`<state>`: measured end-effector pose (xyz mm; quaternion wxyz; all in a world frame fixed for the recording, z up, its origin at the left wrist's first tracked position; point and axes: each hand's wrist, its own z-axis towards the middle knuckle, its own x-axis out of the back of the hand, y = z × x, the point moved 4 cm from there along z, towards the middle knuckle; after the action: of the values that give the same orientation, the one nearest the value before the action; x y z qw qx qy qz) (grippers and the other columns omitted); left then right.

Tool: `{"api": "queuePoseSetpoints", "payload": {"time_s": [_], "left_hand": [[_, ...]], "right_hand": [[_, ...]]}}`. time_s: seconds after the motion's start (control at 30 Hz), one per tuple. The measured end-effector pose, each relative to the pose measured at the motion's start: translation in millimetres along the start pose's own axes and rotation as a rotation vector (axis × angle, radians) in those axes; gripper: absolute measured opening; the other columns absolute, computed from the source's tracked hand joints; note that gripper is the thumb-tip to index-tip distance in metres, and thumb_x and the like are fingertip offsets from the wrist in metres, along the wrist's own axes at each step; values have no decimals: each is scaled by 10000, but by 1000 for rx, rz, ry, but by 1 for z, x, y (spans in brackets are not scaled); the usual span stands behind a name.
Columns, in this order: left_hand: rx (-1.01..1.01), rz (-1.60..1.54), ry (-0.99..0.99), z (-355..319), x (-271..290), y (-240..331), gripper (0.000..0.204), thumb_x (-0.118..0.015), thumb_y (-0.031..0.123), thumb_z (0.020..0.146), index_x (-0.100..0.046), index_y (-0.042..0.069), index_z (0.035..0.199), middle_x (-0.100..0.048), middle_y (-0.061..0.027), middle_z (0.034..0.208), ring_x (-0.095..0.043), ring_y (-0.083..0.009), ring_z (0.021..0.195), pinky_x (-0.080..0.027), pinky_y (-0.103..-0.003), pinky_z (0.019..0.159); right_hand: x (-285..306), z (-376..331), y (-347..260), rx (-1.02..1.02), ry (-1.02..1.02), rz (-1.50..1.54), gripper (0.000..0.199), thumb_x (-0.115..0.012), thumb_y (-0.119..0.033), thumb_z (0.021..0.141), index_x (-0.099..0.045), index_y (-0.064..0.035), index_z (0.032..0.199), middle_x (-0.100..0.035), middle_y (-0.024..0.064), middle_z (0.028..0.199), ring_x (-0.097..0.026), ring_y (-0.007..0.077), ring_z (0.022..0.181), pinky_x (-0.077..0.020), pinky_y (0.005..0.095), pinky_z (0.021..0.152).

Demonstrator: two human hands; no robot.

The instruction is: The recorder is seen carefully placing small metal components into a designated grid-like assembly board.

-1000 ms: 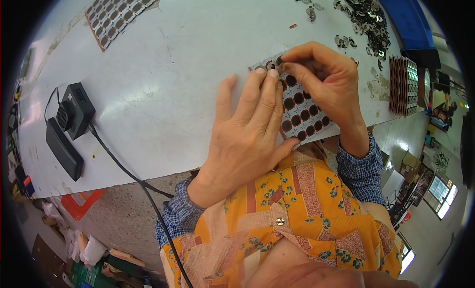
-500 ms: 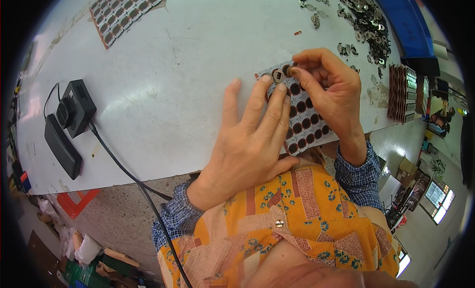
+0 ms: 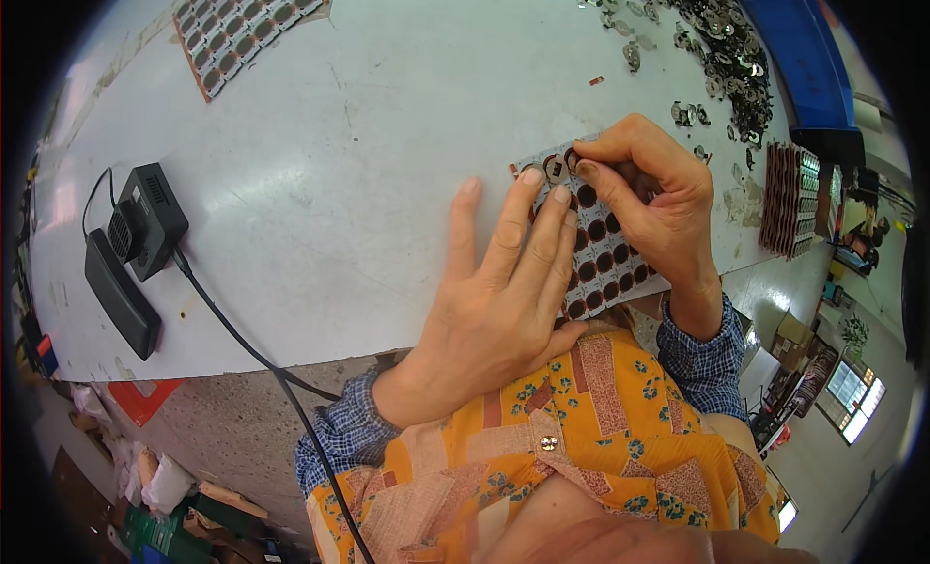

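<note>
A panel of joined small circuit boards [image 3: 593, 242], light with rows of dark round spots, lies near the table's front edge. My left hand [image 3: 504, 278] rests flat across its left side, fingers stretched out, with fingertips by the far row. In that row sits a silvery round metal clip [image 3: 554, 169] with a small square opening. Just right of it, my right hand [image 3: 654, 191] pinches a small round metal clip [image 3: 572, 160] between thumb and index finger, down at the panel. The fingertips partly hide this clip, and my hands cover parts of the panel.
Loose metal clips [image 3: 722, 55] are heaped at the far right, beside a blue bin [image 3: 799, 55]. A stack of panels [image 3: 790, 201] stands at the right edge. Another panel [image 3: 247, 26] lies far left. A black device [image 3: 155, 220] with a cable [image 3: 237, 322] sits left.
The whole view has shifted slightly, so the table things appear lower. My right thumb and index finger have changed their pinch a little at the far row; my left hand keeps its place on the panel.
</note>
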<state>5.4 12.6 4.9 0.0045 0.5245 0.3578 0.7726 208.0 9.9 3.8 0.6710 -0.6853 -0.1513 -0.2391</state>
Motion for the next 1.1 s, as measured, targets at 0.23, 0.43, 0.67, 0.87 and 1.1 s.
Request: {"api": "queuePoseSetpoints", "payload": {"time_s": [0.23, 0.43, 0.67, 0.87, 1.1], "left_hand": [[-18, 43, -27, 1, 2, -1, 862, -856, 560, 749, -748, -69, 1328, -630, -203, 1559, -493, -438, 1546, -274, -744, 1287], [-17, 66, -42, 2, 3, -1, 784, -797, 581, 833, -765, -45, 1304, -661, -189, 1523, -530, -424, 1518, -324, -739, 1263], [-32, 102, -60, 2, 3, -2, 724, -678, 612, 995, -762, -36, 1306, -688, -184, 1487, -576, -430, 1471, -364, -748, 1229], [-34, 126, -60, 2, 1, -1, 707, -665, 606, 1022, -750, -31, 1318, -693, -181, 1487, -566, -432, 1488, -364, -766, 1221], [-20, 116, -72, 1, 1, -1, 711, -673, 603, 1023, -735, -26, 1348, -693, -185, 1490, -560, -439, 1495, -353, -772, 1229]], "right_hand": [[-6, -5, -12, -49, 54, -94, 150, -743, 132, 985, -777, 51, 1107, -674, 8, 965, -590, 29, 808, -435, 195, 660], [-10, -10, -17, -15, 171, -152, 158, -771, 119, 965, -783, 35, 1098, -679, 4, 958, -560, 27, 767, -408, 202, 622], [-7, -13, -11, -228, 233, 16, 166, -824, 105, 930, -789, 29, 1073, -708, 43, 955, -574, 38, 736, -424, 206, 613], [-3, -6, -14, -35, 130, -73, 174, -825, 116, 918, -789, 24, 1062, -721, 58, 942, -619, 57, 744, -455, 199, 627], [3, 3, -15, -41, -24, -67, 191, -805, 133, 906, -785, 29, 1064, -720, 66, 945, -631, 68, 739, -454, 209, 610]]}}
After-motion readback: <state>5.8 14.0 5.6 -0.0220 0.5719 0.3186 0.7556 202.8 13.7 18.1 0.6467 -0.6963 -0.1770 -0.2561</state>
